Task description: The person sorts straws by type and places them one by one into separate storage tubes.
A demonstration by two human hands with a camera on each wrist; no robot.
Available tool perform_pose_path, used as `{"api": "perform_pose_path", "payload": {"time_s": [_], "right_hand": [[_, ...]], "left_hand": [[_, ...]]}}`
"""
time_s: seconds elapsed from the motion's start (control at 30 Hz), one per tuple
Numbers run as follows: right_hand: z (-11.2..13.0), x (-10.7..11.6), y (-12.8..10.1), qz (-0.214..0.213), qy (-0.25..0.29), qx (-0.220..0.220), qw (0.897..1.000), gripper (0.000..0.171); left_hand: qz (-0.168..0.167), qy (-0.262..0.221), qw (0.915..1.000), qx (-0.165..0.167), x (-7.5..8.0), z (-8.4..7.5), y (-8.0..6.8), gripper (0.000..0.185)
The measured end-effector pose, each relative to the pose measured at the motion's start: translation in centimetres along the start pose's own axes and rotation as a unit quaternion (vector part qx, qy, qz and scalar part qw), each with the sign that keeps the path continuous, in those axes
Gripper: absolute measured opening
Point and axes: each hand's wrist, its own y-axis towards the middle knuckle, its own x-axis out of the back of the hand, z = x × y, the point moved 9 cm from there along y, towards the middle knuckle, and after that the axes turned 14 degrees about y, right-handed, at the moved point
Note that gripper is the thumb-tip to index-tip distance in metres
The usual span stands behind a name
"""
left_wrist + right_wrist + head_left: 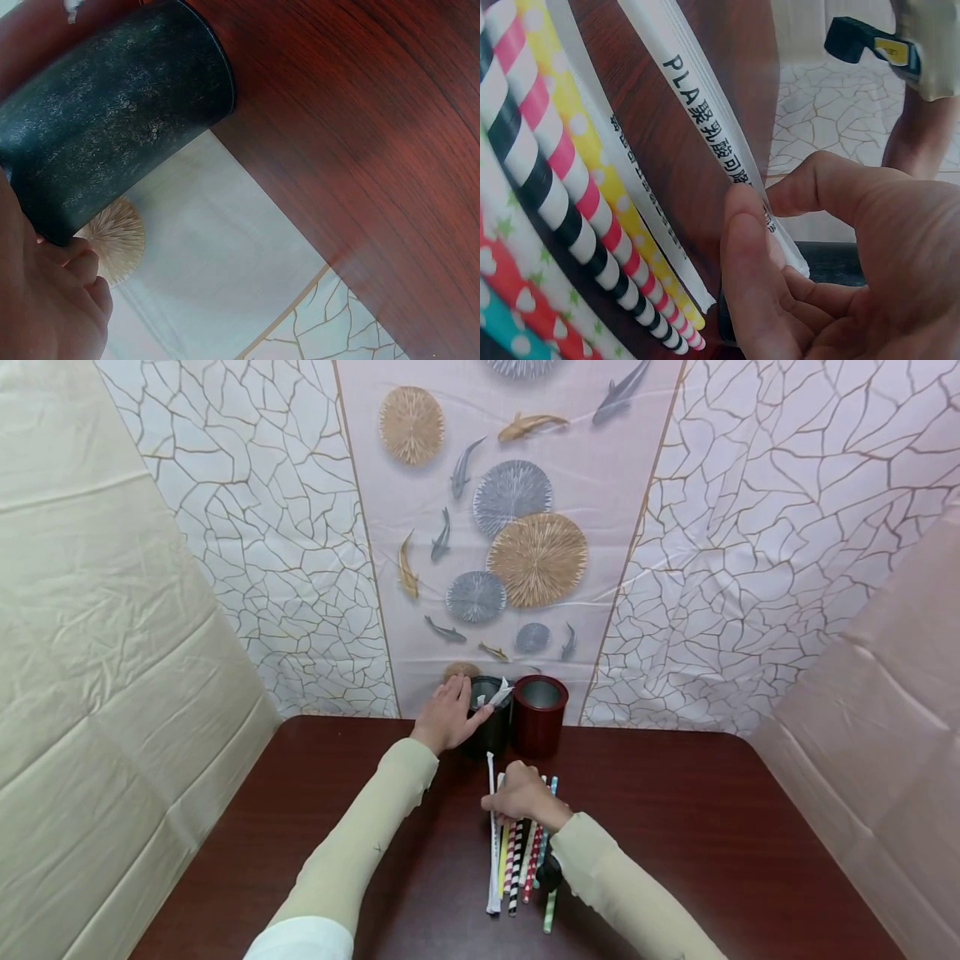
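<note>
My left hand [448,714] grips the rim of a dark cylindrical cup [489,742], fingers at its far left side and thumb across the front. White paper-wrapped ends [501,692] stick out of this cup. In the right wrist view, my right hand [817,255] pinches a straw in a printed white wrapper [697,97] between thumb and fingers, near one end. Beside it lies a second wrapped straw [622,150], then a row of patterned paper straws: yellow dotted [577,124], pink striped [566,161], black striped [547,195] and several others.
A dark red cup [538,731] stands right of the dark one, near the table's back edge. Under my right wrist a green straw [551,912] extends toward the front of the reddish-brown table [660,827]. Patterned cloth [300,527] hangs behind the table.
</note>
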Motion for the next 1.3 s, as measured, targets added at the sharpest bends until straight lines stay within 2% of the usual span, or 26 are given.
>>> {"api": "perform_pose_path", "payload": {"time_s": [0.33, 0.63, 0.8, 1.0, 1.3], "right_hand": [[0.9, 2.3, -1.8, -0.007, -0.002, 0.027, 1.000, 0.035], [3.0, 4.6, -3.2, -0.020, -0.042, 0.070, 0.996, 0.034], [4.6, 5.9, -4.2, -0.031, -0.065, 0.109, 0.991, 0.032], [6.4, 7.7, -5.1, -0.056, -0.077, 0.132, 0.987, 0.025], [9.6, 10.9, -6.6, -0.101, -0.073, 0.202, 0.971, 0.009]], "left_hand": [[-0.004, -0.005, 1.0000, 0.000, 0.0, 0.0, 0.1, 0.088], [-0.003, -0.002, 1.0000, -0.004, -0.1, 0.0, 0.0, 0.087], [-0.002, 0.003, 1.0000, -0.003, 0.0, -0.1, -0.1, 0.089], [0.001, 0.007, 1.0000, 0.001, -0.1, -0.1, 0.0, 0.089], [0.004, 0.008, 1.0000, 0.002, -0.1, -0.1, 0.0, 0.089]]}}
